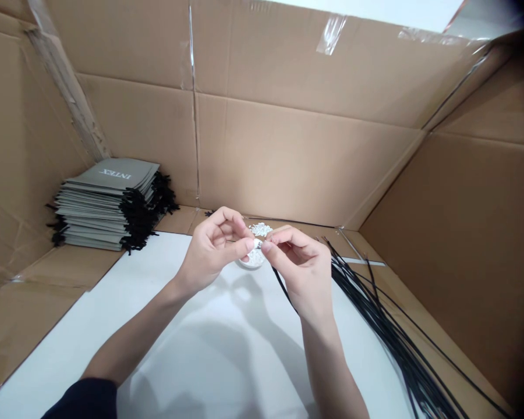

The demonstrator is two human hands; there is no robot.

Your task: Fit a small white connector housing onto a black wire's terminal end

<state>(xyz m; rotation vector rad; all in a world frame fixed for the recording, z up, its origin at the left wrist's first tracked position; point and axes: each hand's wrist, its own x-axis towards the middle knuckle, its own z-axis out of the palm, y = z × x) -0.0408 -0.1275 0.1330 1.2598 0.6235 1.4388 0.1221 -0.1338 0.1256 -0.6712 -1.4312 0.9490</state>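
Observation:
My left hand is closed in a pinch, its thumb and fingertips on a small white piece with dark marks; its exact kind is too small to tell. Close against it, my right hand pinches a thin black cord, whose length hangs down below the fingers. The fingertips of both hands nearly meet above a round white dish of small white pieces, which they partly cover. Just behind the dish lies a loose heap of small white pieces.
At the left rear stands a stack of grey INTEX-printed flat pieces with bunched black cords at their edges. A bundle of long black cords runs along the right. Cardboard walls surround the white work surface.

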